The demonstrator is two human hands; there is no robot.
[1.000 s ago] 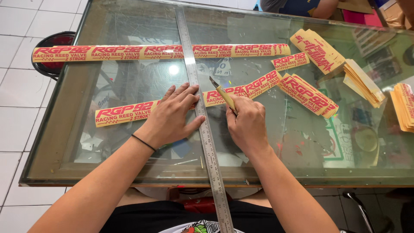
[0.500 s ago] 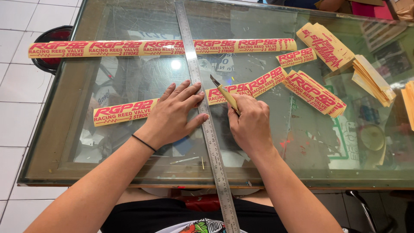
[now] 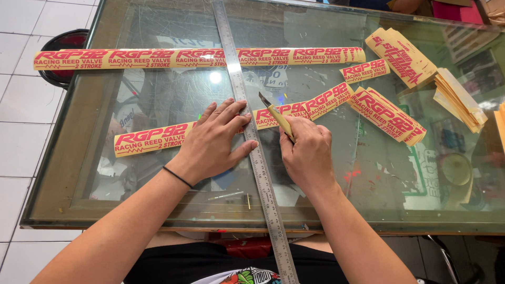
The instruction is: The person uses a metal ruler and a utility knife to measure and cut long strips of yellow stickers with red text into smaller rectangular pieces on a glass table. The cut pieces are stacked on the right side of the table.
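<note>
My left hand [image 3: 215, 142] lies flat with the fingers spread, pressing down on the long steel ruler [image 3: 247, 131] and on the yellow sticker strip [image 3: 158, 139] beneath it. The ruler's long axis runs away from me, from the near edge of the glass bench [image 3: 79, 173] up toward the far edge, leaning slightly left as it goes. The strip lies crosswise to that, running left to right under the ruler, so the two make a cross right between my hands. My right hand [image 3: 307, 155] is closed around a yellow-handled craft knife [image 3: 276, 115], and sits just right of the ruler. The blade tip points up and to the left, close against the ruler's right edge, at the spot where the strip passes under. So the knife is on the right of the straight edge and my left hand holds the left side. A second long strip [image 3: 194, 58] lies well beyond, across the far part of the bench, and stacks of cut stickers [image 3: 392, 113] rest off to the right, near my knife hand but apart from it.
</note>
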